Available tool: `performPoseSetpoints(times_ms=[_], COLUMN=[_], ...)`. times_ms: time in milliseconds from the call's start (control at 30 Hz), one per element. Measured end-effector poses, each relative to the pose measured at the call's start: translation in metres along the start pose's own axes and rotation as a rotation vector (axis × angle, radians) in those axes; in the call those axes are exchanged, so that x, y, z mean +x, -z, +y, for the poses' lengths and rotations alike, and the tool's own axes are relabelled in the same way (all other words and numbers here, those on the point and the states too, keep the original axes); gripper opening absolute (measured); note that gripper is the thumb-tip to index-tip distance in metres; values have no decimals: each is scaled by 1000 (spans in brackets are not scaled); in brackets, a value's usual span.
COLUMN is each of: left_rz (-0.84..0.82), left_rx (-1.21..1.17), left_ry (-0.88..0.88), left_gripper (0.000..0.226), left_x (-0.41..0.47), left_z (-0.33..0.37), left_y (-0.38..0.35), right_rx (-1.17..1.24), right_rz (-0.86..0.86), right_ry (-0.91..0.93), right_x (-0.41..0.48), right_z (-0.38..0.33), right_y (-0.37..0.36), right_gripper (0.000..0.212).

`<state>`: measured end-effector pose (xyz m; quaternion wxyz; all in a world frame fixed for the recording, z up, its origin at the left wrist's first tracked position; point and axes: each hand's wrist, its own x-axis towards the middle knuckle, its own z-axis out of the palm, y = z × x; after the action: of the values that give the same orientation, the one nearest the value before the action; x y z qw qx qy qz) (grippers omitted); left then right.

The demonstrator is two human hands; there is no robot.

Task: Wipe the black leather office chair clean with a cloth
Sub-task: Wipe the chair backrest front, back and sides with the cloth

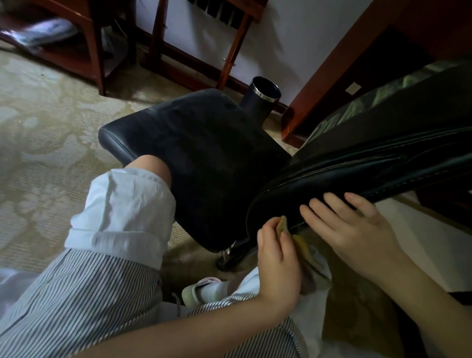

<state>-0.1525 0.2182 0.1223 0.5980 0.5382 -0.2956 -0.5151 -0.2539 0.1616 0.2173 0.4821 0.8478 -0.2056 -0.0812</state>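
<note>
The black leather office chair fills the middle: its seat (pixel 201 158) lies ahead of me and the stitched edge of its backrest (pixel 364 173) runs off to the right. My left hand (pixel 279 261) pinches a yellowish cloth (pixel 300 243) and presses it against the lower seam of that edge. My right hand (pixel 350 228) lies beside it with straight fingers resting on the backrest rim. Most of the cloth is hidden behind my left hand.
My knee in rolled striped trousers (pixel 117 211) touches the seat's front. A dark cylindrical bin with a chrome rim (pixel 261 99) stands behind the seat. Red wooden furniture (pixel 94 49) lines the wall. A wooden desk (pixel 372 51) rises at right. Patterned carpet (pixel 38 147) spreads left.
</note>
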Motion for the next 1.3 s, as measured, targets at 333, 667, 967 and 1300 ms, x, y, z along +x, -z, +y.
performPoseSetpoints(times_ms=[333, 667, 967, 1300], left_rz=[-101, -113, -233, -194], left_rx=[-97, -222, -216, -35], left_ry=[-107, -169, -367, -408], left_gripper=[23, 24, 27, 40], left_x=[-10, -26, -32, -19], left_z=[51, 95, 110, 49], left_y=[-27, -61, -60, -30], right_rx=[-79, -223, -124, -55], right_rz=[16, 144, 197, 254], right_ry=[-4, -164, -209, -461], right_x=[-21, -30, -47, -50], right_z=[45, 91, 100, 96], right_y=[19, 37, 43, 51], right_gripper=[37, 39, 38, 40])
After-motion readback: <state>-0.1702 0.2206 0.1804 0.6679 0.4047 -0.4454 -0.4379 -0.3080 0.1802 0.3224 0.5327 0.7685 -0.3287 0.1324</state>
